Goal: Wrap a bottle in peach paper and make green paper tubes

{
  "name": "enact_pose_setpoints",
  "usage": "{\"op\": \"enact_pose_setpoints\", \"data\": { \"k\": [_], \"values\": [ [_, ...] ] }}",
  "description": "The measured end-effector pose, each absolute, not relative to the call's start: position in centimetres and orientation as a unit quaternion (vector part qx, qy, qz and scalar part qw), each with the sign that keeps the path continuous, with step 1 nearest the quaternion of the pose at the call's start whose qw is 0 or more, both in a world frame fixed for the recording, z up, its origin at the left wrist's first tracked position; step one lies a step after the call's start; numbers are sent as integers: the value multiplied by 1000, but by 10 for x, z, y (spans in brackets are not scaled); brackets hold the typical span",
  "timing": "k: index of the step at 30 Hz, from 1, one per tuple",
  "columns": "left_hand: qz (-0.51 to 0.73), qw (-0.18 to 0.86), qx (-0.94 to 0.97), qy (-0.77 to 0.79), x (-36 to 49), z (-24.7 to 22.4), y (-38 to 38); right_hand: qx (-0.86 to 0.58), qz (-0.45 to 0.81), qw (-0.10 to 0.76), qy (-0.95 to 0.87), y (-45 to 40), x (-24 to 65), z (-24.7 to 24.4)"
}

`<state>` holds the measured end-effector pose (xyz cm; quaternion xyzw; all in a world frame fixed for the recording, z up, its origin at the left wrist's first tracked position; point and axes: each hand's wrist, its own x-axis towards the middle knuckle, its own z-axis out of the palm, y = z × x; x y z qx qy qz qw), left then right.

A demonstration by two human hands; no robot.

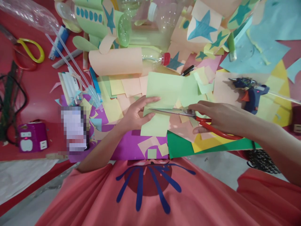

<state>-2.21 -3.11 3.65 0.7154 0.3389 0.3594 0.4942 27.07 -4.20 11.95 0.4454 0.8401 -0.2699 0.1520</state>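
Note:
My left hand (138, 114) holds a pale green sheet of paper (162, 88) by its left edge, fingers above and thumb on its lower part. In my right hand (211, 116) are red-handled scissors (204, 123), their blades pointing left across the sheet toward my left thumb. The blades look closed or nearly so, and a straight line between the upper and lower parts of the sheet runs along them. Under the sheet lie many paper pieces in peach, yellow and green. A peach paper roll (116, 61) wraps a clear bottle with a red cap beyond the sheet.
At the right lies a blue glue gun (255, 97) on paper. Yellow-handled scissors (33, 51), a purple socket box (33, 136) and a phone (75, 128) are at the left. Plastic bottles (162, 15) and star-decorated paper (203, 26) fill the far side. A black pen (188, 69) lies behind the sheet.

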Motion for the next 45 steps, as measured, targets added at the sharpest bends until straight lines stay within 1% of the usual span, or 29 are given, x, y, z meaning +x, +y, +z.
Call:
{"op": "enact_pose_setpoints", "data": {
  "k": [8,15,21,27,32,35,38,40,45],
  "values": [
    [351,496,724,327,-21,36,-33,434,-245,134,856,-45,266,115],
    [352,494,728,320,-21,37,-33,427,-276,112,854,-43,264,113],
    [345,498,724,330,-19,40,-33,421,-278,111,856,-41,265,112],
    [343,479,737,330,-19,45,-33,419,-273,110,859,-43,268,109],
    [350,444,746,353,-22,43,-31,449,-227,101,859,-47,273,106],
    [349,414,747,386,-25,42,-27,491,-170,94,849,-51,279,105],
    [327,382,758,416,-28,43,-23,529,-107,100,836,-56,289,102],
    [308,359,771,428,-29,44,-20,544,-92,93,829,-58,298,98],
    [318,300,770,465,-28,48,-18,551,-59,22,832,-61,324,79]
  ]
}}
